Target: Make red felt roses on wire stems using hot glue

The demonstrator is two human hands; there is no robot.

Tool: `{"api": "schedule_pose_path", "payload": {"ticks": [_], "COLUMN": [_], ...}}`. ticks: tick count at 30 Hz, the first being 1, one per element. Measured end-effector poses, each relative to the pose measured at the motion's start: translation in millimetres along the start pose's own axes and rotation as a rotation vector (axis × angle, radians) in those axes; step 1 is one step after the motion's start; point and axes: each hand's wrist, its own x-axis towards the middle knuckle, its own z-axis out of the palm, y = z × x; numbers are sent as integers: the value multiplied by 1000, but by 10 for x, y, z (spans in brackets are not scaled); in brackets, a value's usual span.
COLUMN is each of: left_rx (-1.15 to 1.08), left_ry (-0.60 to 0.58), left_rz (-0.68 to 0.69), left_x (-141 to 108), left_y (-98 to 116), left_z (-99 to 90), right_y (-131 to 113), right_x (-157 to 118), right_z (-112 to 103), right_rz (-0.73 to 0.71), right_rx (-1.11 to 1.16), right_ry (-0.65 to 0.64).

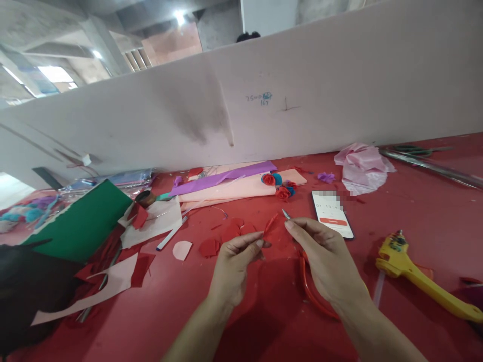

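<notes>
Between the thumb and fingertips of my left hand (234,259) is a small, narrow piece of red paper (270,224), pinched and pointing up. My right hand (326,259) is closed around red-handled scissors (307,284); their pointed metal tip (286,214) sticks out past the thumb, close to the red paper but apart from it. The palm hides most of the blades. Cut red paper petals (209,248) lie on the table just beyond my left hand, with a pale pink paper petal (181,250) beside them.
Red and blue paper flowers (283,192) lie on peach paper sheets (234,190) at the back. To the right are a phone (332,215), a yellow glue gun (418,284) and crumpled pink paper (363,168). A pen (171,235), paper scraps and green card (85,226) are leftward.
</notes>
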Motion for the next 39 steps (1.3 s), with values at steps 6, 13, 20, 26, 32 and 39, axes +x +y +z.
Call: {"api": "schedule_pose_path", "payload": {"ticks": [6, 13, 20, 26, 32, 39], "left_rx": [53, 126, 169, 52, -59, -146], "left_ry": [14, 8, -23, -40, 9, -14], "left_rz": [20, 54, 142, 119, 49, -6], "left_x": [2, -3, -49, -83, -72, -54], "left_y": [2, -21, -12, 1, -44, -33], "left_z": [12, 13, 24, 32, 77, 110], "right_y": [20, 42, 56, 79, 69, 32], "right_x": [1, 0, -5, -7, -28, -39], "right_z": [3, 25, 32, 28, 68, 52], "right_rz": [-13, 7, 25, 39, 16, 33], "right_rx": [0, 15, 30, 71, 166, 151], "right_ry": [0, 5, 21, 19, -61, -16]}}
